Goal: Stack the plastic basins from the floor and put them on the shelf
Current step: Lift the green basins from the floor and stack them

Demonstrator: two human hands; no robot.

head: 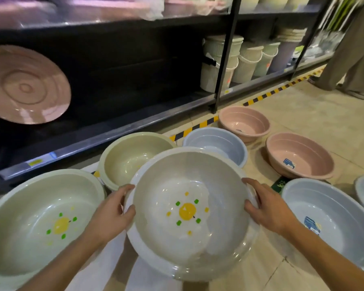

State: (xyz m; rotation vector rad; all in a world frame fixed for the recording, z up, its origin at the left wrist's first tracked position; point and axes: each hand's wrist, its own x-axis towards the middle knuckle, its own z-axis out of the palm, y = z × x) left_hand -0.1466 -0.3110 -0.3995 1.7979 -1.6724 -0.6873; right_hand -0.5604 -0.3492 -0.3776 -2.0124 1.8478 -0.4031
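Observation:
I hold a white basin (189, 244) with a yellow fruit print, lifted above the floor. My left hand (111, 215) grips its left rim and my right hand (267, 204) grips its right rim. A cream basin (40, 223) with the same print lies on the floor at the left. A plain cream basin (124, 158) sits behind it. Two pink basins (244, 122) (298, 156) and blue basins (219, 141) (332, 219) rest on the floor to the right. The dark bottom shelf (118, 127) runs across in front of me.
A pink basin (25, 87) leans on its side inside the bottom shelf at the left. White and grey buckets (248, 59) fill the shelf bay to the right. A black upright post (223, 68) divides the bays. Another person's legs (349, 55) stand at the far right.

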